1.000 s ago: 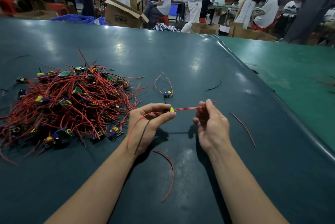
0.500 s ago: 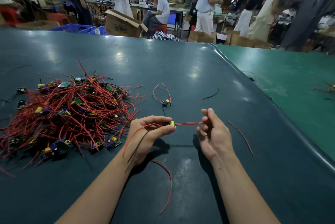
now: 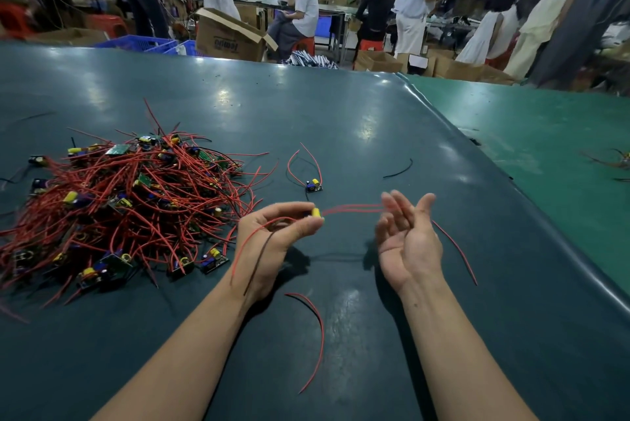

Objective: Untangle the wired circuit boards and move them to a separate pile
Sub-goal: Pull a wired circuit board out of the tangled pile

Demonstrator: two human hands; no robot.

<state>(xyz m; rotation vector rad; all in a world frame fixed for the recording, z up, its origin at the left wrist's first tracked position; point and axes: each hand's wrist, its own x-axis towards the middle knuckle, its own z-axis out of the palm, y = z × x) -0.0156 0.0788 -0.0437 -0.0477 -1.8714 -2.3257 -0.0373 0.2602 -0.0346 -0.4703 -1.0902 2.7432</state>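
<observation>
A tangled pile of circuit boards (image 3: 116, 212) with red wires lies on the left of the dark table (image 3: 341, 120). One separated board (image 3: 313, 186) with two red wires lies alone beyond my hands. My left hand (image 3: 272, 243) pinches a small board with a yellow part (image 3: 316, 212) between thumb and fingers; a red and a black wire hang over its wrist. Two red wires (image 3: 354, 209) run from that board to the right, up to my right hand (image 3: 405, 240). That hand is palm up with straight fingers and holds nothing.
Loose wires lie on the table: a red wire (image 3: 315, 335) near my forearms, another red wire (image 3: 455, 250) right of my right hand, a black wire (image 3: 399, 171) farther back. A green table (image 3: 545, 134) adjoins on the right. People and cardboard boxes stand beyond.
My right hand has let go of the red wires and opened, palm turned up. My left hand keeps the same board. The view has tilted slightly.
</observation>
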